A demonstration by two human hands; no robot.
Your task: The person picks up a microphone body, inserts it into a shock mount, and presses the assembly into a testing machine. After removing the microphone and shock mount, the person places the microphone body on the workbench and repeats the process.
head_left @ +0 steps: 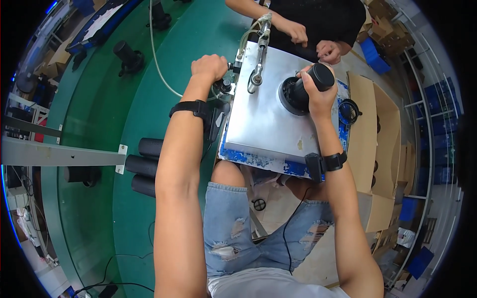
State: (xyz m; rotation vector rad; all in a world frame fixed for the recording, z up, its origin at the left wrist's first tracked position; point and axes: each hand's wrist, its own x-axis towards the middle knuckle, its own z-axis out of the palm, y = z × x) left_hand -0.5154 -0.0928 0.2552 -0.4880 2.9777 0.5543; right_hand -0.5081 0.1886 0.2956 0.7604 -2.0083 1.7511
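Head view: right hand (322,94) clamped on black cylindrical part (319,77), left hand (210,67) at far-left plate edge

Right hand: fingers and thumb wrapped around the part, below its capped top. The part's wide round base is over the far-right area of the metal plate (273,126); cannot tell if it is fully seated or slightly tilted.

Left hand: curled, back of hand up, beside a black fitting (231,66) on the plate's left side. Fingertips hidden; cannot tell whether they grip.

On the plate, between the hands: a metal cylinder linkage (260,55) with thin tubing at its far end. Just right of the plate: a black ring (349,111). Further right: an open cardboard box (361,149), dark round items partly visible inside.

Left side: green table (141,107), bearing three black textured cylinders (143,166) in a row, left of the left forearm. Farther left: a black flanged part (128,57).

Far side, beyond the plate: a co-worker in a dark top (323,22), both hands near the plate's far edge.
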